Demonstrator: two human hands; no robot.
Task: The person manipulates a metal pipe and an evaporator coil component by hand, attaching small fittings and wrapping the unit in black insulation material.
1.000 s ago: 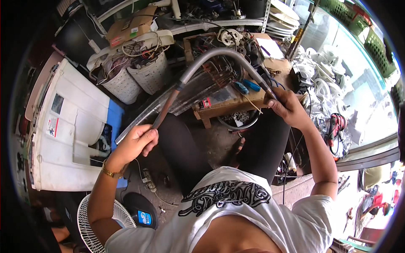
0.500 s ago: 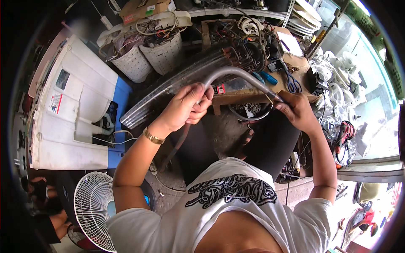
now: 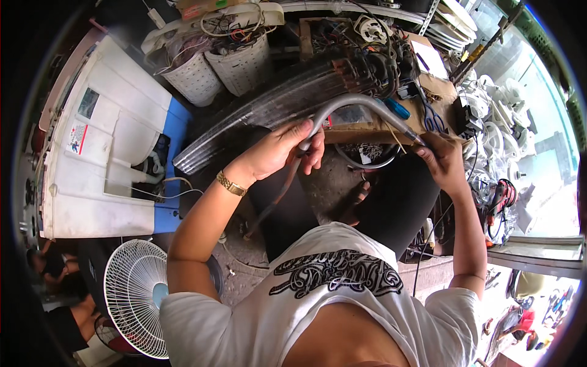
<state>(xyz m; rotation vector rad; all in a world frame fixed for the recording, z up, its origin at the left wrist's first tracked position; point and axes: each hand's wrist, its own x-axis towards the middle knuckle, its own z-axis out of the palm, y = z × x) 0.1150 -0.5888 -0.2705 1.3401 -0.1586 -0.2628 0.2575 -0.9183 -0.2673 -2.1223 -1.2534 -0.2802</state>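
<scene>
A grey hose arches between my two hands above my knees. My left hand, with a gold bracelet at its wrist, is closed round the hose's left part. Below that hand a thinner, reddish-brown length hangs toward the floor. My right hand pinches the hose's other end, where it tapers into a darker section; the very tip is hidden in the fingers. A thin yellowish strand sticks out beside that end. Just beyond the arch, a long dark finned coil with copper bends lies slanted.
A low wooden bench carries a blue-handled tool and blue scissors. White plastic parts pile up on the right. A large white appliance shell stands left, a white fan lower left, and white perforated bins behind.
Both hands have shifted slightly right with the hose. The left fingers have loosened and spread a little around it. The view has tilted slightly.
</scene>
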